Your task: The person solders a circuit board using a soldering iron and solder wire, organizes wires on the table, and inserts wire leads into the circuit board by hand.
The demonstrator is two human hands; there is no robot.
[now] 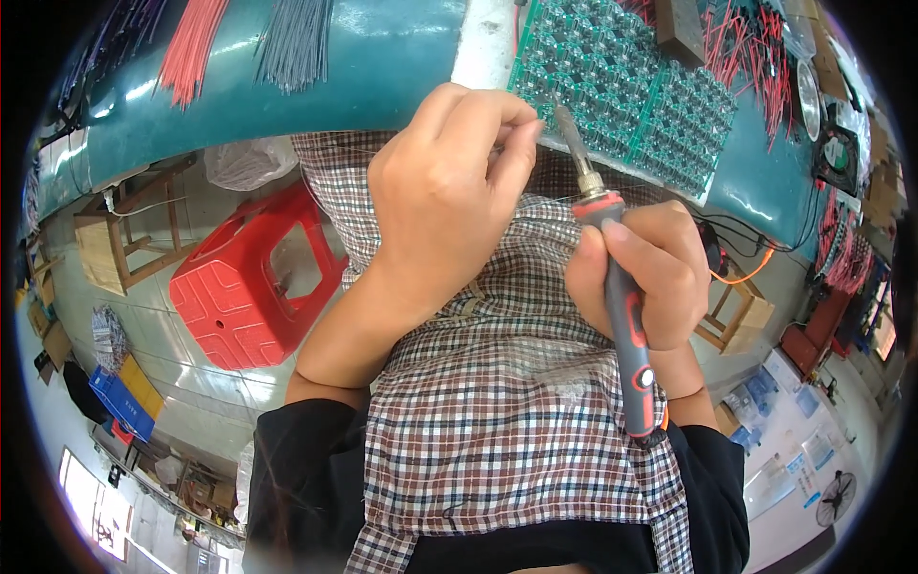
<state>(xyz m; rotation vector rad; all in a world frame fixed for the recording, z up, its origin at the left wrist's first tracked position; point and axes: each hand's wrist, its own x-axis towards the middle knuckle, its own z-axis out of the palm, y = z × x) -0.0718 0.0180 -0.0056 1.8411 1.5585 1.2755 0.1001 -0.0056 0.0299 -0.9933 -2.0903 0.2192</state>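
Note:
My right hand is wrapped round the grey and red handle of a soldering iron. The iron's metal tip points up and away, over the near edge of a green panel of circuit boards crowded with small parts. Just left of the tip, my left hand is closed in a pinch at the panel's near left corner. Whatever its fingertips hold is too thin or hidden to make out; a faint thin line shows near the hand.
Bundles of red wires and dark grey wires lie on the teal table. A dark block rests on the panel's far side, with loose red wires beyond. A red plastic stool stands below left.

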